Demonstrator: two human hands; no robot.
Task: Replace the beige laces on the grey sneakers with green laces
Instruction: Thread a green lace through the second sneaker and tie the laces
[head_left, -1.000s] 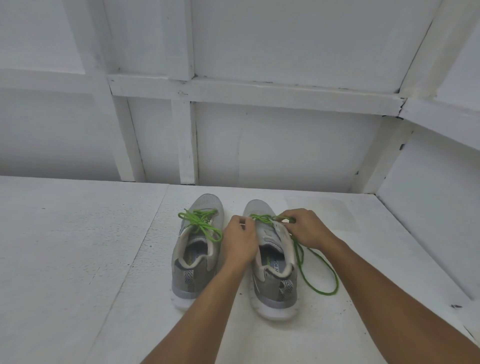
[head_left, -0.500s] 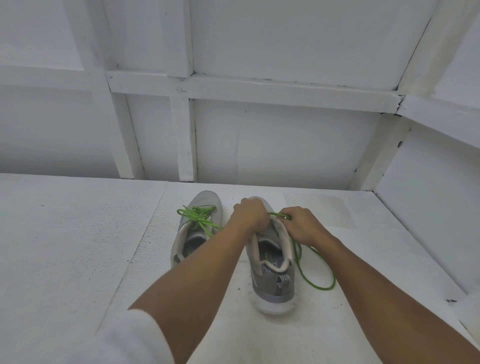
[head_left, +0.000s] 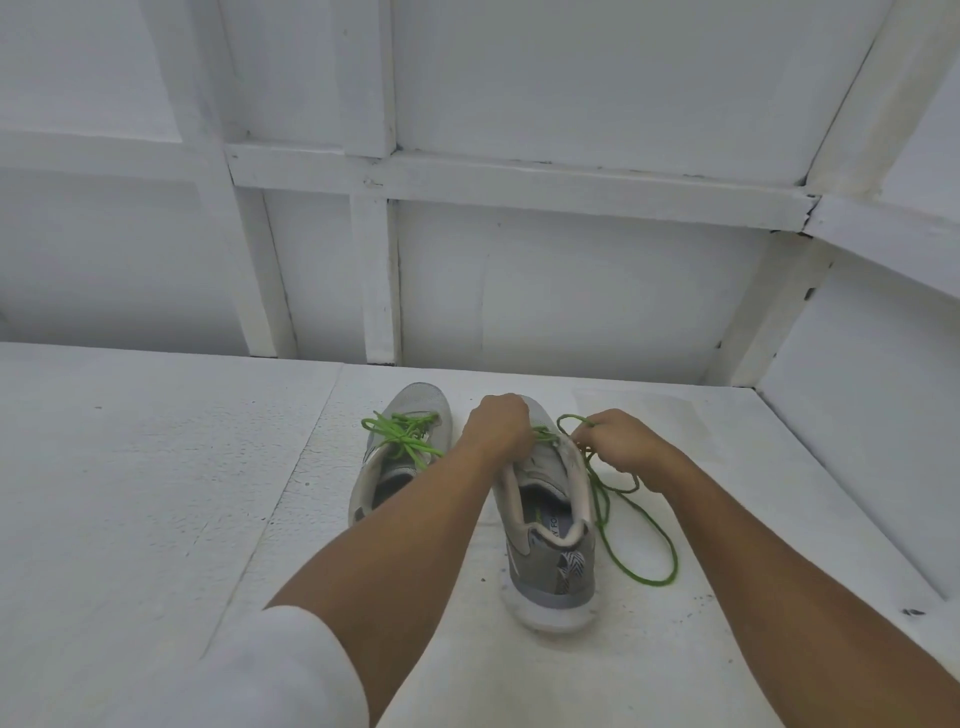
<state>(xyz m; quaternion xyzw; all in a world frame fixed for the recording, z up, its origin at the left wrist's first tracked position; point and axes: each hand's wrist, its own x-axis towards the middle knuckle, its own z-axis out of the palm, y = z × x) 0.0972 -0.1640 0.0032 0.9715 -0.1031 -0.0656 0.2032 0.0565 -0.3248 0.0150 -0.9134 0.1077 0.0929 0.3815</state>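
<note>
— Grey, both of them: the left sneaker (head_left: 420, 406) and the right sneaker (head_left: 550, 566) are standing side by side on the white tabletop (head_left: 156, 467), with the heels toward us. Are we seeing the same?

— Yes. The left sneaker is already wearing a tied green lace (head_left: 405, 437), and the bow is lying over its tongue.

— And our left hand (head_left: 496, 423)?

— It is resting on the front of the right sneaker, over the lacing part. Its grip is curling downward. The fingers are hiding behind the back of the hand, so we cannot tell whether they are pinching the lace or only the shoe.

— Our right hand (head_left: 618, 444) is easier, I think.

— It is. Its grip is pinching the loose green lace (head_left: 653, 582) just beside the right edge of this sneaker, and a small loop is rising above the fingers.

— Where is the rest of this lace going?

— It is coming out beside our left hand, passing to the right hand, and then lying in a long loop on the tabletop, to the right of the heel.

— A white sleeve (head_left: 280, 675) is covering our left arm above the elbow.

— And white panelled walls (head_left: 571, 286) are standing behind the tabletop.
</note>
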